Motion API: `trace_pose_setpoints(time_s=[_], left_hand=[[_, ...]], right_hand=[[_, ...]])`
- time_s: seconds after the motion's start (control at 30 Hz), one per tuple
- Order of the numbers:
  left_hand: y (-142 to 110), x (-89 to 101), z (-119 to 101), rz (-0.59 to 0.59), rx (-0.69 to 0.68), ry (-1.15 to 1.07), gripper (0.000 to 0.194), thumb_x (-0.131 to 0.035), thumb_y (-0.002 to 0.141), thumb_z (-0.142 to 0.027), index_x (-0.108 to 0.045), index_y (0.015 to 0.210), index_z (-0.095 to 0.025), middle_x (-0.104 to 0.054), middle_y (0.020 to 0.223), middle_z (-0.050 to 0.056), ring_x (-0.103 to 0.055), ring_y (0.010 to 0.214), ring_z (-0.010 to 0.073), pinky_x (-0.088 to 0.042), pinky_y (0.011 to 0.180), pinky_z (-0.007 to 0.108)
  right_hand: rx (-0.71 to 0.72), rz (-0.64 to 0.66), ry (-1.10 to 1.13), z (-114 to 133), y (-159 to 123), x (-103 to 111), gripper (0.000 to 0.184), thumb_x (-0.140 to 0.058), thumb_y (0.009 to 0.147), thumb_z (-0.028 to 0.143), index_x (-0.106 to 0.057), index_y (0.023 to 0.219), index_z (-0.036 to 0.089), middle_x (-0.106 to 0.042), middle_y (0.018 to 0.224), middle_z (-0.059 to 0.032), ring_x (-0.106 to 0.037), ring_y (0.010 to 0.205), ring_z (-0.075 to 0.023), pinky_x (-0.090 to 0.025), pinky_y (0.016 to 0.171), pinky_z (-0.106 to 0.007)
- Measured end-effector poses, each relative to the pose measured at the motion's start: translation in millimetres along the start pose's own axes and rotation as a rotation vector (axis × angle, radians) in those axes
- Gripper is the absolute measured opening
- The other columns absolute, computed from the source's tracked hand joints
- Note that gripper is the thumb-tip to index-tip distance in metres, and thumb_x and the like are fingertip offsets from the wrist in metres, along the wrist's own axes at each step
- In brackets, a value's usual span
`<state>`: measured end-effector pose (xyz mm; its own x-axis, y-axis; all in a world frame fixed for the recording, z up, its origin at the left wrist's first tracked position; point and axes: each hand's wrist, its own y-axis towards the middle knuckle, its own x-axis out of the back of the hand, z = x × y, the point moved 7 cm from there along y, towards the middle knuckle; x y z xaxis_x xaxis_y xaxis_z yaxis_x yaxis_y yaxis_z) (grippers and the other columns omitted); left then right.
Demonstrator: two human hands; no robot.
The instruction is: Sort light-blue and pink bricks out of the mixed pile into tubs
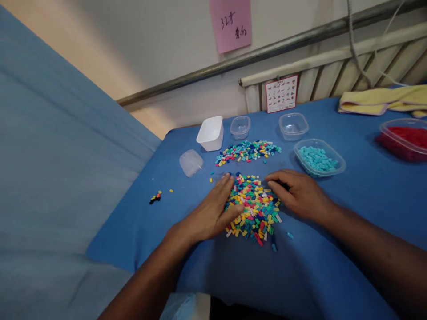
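Observation:
A dense pile of small multicoloured plastic building bricks (251,206) lies on the blue cloth before me. My left hand (215,209) rests against the pile's left side, palm down, fingers stretched out and thumb spread over the bricks. At the pile's upper right edge is my right hand (298,193), its fingers curled and the thumb tip close to the index fingertip. Whatever may be between those tips is hidden. Behind the main pile spreads a second heap of mixed bricks (248,152). One loose turquoise brick (290,235) lies to the right of the main pile.
A clear tub of turquoise bricks (318,159) stands beyond my right hand. Farther back are a white tub (211,133) and two clear tubs (240,127) (293,126). A lid-like clear piece (191,162), a red-filled container (405,140) and a yellow cloth (383,100) lie around.

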<state>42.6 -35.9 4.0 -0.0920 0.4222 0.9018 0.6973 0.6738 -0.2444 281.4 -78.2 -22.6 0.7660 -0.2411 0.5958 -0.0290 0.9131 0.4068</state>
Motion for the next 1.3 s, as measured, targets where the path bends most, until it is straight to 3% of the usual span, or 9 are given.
trace_pose_setpoints(time_s=[0.07,0.23,0.33,0.53,0.67,0.87,0.97,1.13,1.3], left_hand=[[1,-7.7,-27,-0.018,-0.079,0.028,0.095,-0.04,0.109,-0.074,-0.016,0.178,-0.013,-0.002,0.183,0.015,-0.006,0.171,0.0304,-0.017,0.14,0.051],[-2,-33.4,-97,-0.082,-0.443,0.22,0.083,-0.045,0.107,-0.074,-0.041,0.17,-0.02,-0.027,0.18,0.013,-0.018,0.17,0.0333,-0.014,0.14,0.058],[3,-43.8,-109,-0.12,-0.575,0.32,0.064,-0.038,0.114,-0.062,-0.053,0.163,-0.022,-0.039,0.175,0.011,-0.03,0.167,0.0323,-0.016,0.14,0.057],[23,-32.6,-85,-0.162,-0.454,0.302,0.063,-0.043,0.114,-0.057,-0.051,0.164,-0.021,-0.035,0.176,0.015,-0.036,0.164,0.0365,-0.027,0.136,0.06],[29,-4.8,-62,-0.223,-0.394,0.204,0.06,-0.047,0.112,-0.06,-0.059,0.157,-0.022,-0.045,0.171,0.016,-0.045,0.158,0.0334,-0.037,0.131,0.055],[61,63.5,35,-0.498,0.011,0.15,0.031,-0.049,0.11,-0.027,-0.076,0.12,-0.014,-0.075,0.12,0.015,-0.071,0.115,0.0287,-0.059,0.103,0.044],[81,64.4,56,-0.471,-0.016,0.141,0.033,-0.049,0.106,-0.016,-0.077,0.123,-0.014,-0.075,0.125,0.014,-0.071,0.119,0.0276,-0.058,0.107,0.041],[96,41.0,52,-0.402,-0.126,0.138,0.043,-0.049,0.101,-0.01,-0.073,0.136,-0.016,-0.07,0.146,0.013,-0.064,0.138,0.0273,-0.051,0.12,0.043],[93,52.0,57,-0.53,-0.095,0.054,0.046,-0.048,0.098,-0.007,-0.073,0.136,-0.015,-0.073,0.142,0.012,-0.067,0.134,0.0248,-0.052,0.119,0.041]], right_hand=[[-0.024,-0.006,0.026,-3,-2,1,0.025,-0.058,0.106,0.032,-0.079,0.116,0.023,-0.083,0.112,-0.0079,-0.077,0.104,-0.0265,-0.059,0.094,-0.042],[-0.107,-0.034,0.113,-13,-7,3,0.029,-0.057,0.107,0.04,-0.08,0.117,0.025,-0.083,0.115,-0.0066,-0.078,0.103,-0.0253,-0.06,0.095,-0.041],[-0.219,-0.07,0.159,-22,-8,6,0.035,-0.056,0.107,0.047,-0.08,0.118,0.024,-0.083,0.117,-0.0085,-0.079,0.105,-0.0272,-0.062,0.094,-0.043],[-0.25,-0.066,0.195,-24,-9,6,0.04,-0.057,0.107,0.054,-0.081,0.118,0.024,-0.084,0.115,-0.0089,-0.079,0.103,-0.0285,-0.063,0.091,-0.043],[-0.232,-0.053,0.17,-23,-10,4,0.043,-0.056,0.107,0.057,-0.081,0.12,0.024,-0.084,0.113,-0.0089,-0.078,0.098,-0.029,-0.063,0.088,-0.042],[-0.243,-0.037,0.137,-25,-11,1,0.041,-0.058,0.105,0.058,-0.082,0.113,0.025,-0.084,0.101,-0.0061,-0.077,0.085,-0.0271,-0.062,0.074,-0.038],[-0.233,-0.029,0.125,-25,-11,0,0.041,-0.059,0.104,0.058,-0.082,0.113,0.025,-0.084,0.102,-0.0058,-0.078,0.085,-0.0262,-0.062,0.074,-0.037],[-0.225,-0.025,0.112,-25,-11,1,0.039,-0.059,0.104,0.057,-0.083,0.113,0.027,-0.084,0.103,-0.0051,-0.078,0.085,-0.0268,-0.063,0.078,-0.038],[-0.226,-0.021,0.126,-24,-10,-1,0.038,-0.06,0.104,0.056,-0.082,0.113,0.028,-0.084,0.103,-0.0043,-0.078,0.086,-0.0263,-0.063,0.078,-0.037]])
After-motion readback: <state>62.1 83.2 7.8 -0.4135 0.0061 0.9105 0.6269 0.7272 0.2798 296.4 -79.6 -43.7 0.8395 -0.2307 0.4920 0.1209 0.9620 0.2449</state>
